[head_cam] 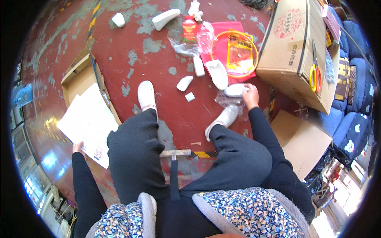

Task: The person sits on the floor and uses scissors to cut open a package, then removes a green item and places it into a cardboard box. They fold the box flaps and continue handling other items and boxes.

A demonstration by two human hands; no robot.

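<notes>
My left hand [78, 147] grips the lower left edge of white printed sheets [89, 119], which lie partly over an open shallow cardboard box [82, 76]. On the right, my right hand [251, 95] has its fingers on a white, rounded item [235, 89], with crumpled clear plastic [224, 100] just below it. A white, hollow, shoe-like piece [217, 74] lies beside that item. A small white block [198, 66], a crumpled white piece [184, 83] and a small white square packet [189, 96] rest on the red floor nearby.
A large cardboard box [285, 38] stands at right, with scissors [315, 71] on its side; an open carton [306, 139] is below. Further off are a red bottle [189, 29], a yellow hoop [256, 56] on pink sheeting [220, 29], a white long piece [165, 19] and stacked blue textiles [358, 71].
</notes>
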